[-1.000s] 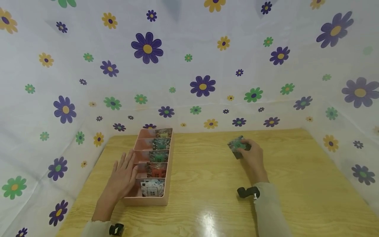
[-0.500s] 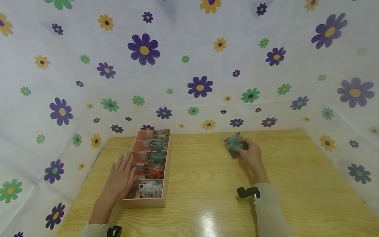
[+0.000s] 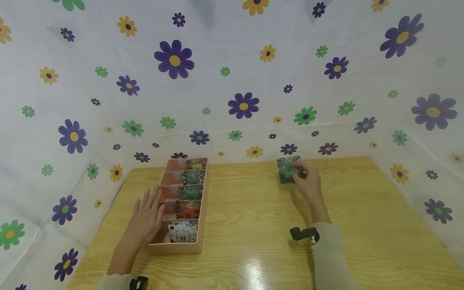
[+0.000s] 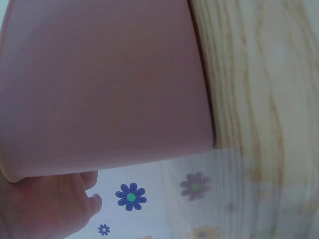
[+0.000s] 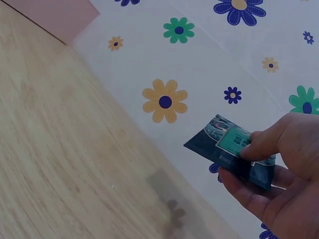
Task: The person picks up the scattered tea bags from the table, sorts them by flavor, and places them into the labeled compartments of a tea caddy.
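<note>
My right hand (image 3: 308, 183) pinches a dark green sachet (image 3: 284, 171) with a teal label, thumb on its front, at the back right of the table. In the right wrist view the sachet (image 5: 224, 149) is held above the tabletop, its shadow falling below. My left hand (image 3: 145, 217) lies with fingers straight along the left side of a pink divided box (image 3: 177, 248). Sachets stand in the box's compartments: white (image 3: 183, 232) at the front, then red (image 3: 188, 209), green (image 3: 191, 192), teal (image 3: 193, 177) and a yellow-labelled one (image 3: 196, 164) at the back.
The wood-grain table (image 3: 246, 225) carries the box on its left half. A white flower-print cloth (image 3: 217, 88) walls it in at the back and both sides. Black camera mounts (image 3: 304, 233) sit on the wrists.
My right hand has turned the sachet more upright and lifted it slightly toward the back. The left hand stays against the box; the head view has shifted slightly.
</note>
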Motion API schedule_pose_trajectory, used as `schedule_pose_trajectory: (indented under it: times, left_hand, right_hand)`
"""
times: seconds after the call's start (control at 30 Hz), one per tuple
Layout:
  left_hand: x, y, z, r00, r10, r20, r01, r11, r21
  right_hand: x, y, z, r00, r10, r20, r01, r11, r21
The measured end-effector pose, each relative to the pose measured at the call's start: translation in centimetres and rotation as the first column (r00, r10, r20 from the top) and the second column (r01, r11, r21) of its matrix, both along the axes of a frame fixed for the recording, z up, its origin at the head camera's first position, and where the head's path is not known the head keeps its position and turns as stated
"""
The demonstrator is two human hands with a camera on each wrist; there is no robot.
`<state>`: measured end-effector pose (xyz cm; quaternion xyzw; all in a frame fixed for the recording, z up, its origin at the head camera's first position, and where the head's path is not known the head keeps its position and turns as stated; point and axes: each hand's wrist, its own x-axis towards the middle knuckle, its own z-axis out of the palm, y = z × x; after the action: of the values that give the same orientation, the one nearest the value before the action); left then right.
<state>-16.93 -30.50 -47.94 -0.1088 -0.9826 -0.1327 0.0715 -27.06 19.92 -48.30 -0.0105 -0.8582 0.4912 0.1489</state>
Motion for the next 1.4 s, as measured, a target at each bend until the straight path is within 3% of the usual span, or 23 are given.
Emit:
schedule_pose_trajectory:
  times: [0.27, 0.47, 0.73, 0.9, 1.07, 1.4]
  left_hand:
    - [-0.1, 0.0, 0.0, 1.000, -0.010, -0.017, 0.010, 1.000, 0.010]
    - [-0.2, -0.1, 0.1, 1.000, -0.003, 0.015, 0.003, 1.000, 0.002]
    - [-0.3, -0.1, 0.0, 1.000, -0.010, -0.026, 0.010, 1.000, 0.004]
    - [-0.2, -0.2, -0.3, 1.000, -0.007, -0.029, 0.008, 1.000, 0.013]
    - [-0.1, -0.2, 0.0, 1.000, 0.001, 0.009, -0.001, 1.000, 0.009]
    - [-0.1, -0.1, -0.2, 0.999, -0.024, -0.025, 0.025, 0.999, 0.043]
  right_hand:
    - [0.2, -0.1, 1.0, 0.996, 0.083, -0.044, -0.085, 0.995, -0.061]
    - [0.3, -0.3, 1.5, 0.993, 0.079, -0.087, -0.086, 0.993, -0.081]
    - [0.4, -1.1, 2.3, 0.985, 0.052, -0.164, -0.071, 0.991, -0.111]
    - [0.5, -1.9, 2.7, 0.967, 0.088, -0.238, -0.118, 0.986, -0.115]
    - [0.8, -2.9, 3.0, 0.965, 0.122, -0.231, -0.146, 0.985, -0.090]
    - [1.4, -5.4, 3.8, 0.944, 0.227, -0.240, -0.257, 0.961, -0.100]
